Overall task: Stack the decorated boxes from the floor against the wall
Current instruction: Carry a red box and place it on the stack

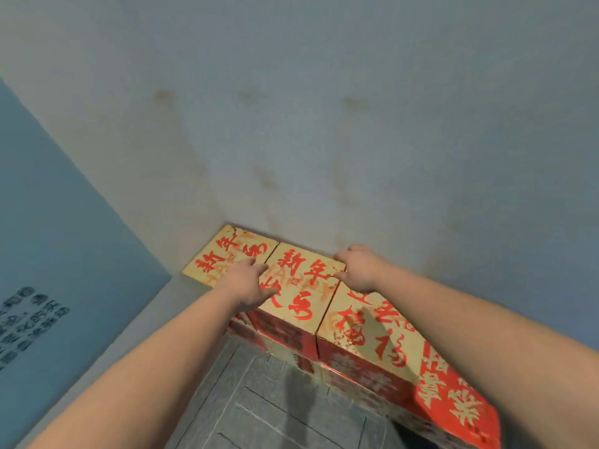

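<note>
1. Your left hand (251,283) is lying on the top face of the middle decorated box (301,286), at its left edge, with the fingers stretched forward and fairly straight; the fingertips are reaching over the seam toward the neighbouring box on the left.
2. Your right hand (358,268) is gripping the far right corner of that same box, fingers curling over the back edge next to the wall and the thumb pressing on the near side of the corner.
3. A pale, stained wall (324,124) is filling most of the view, and the row of boxes is sitting right against its foot.
4. A blue panel (48,238) with dark printed characters is running along the left side, meeting the wall at the corner.
5. A grey tiled floor (275,400) is showing below, between your forearms, with a shadow falling across it.
6. The right box (372,332) is sitting flush beside the middle one, its cream top carrying red brush characters and its front face showing red.
7. The middle box is standing level with the right box, their top faces touching along one seam.
8. The left box (227,257) is lying in the corner, its top appearing lower than the middle one.
9. A red box (460,400) with cream characters is sitting furthest right, just beside the row.
</note>
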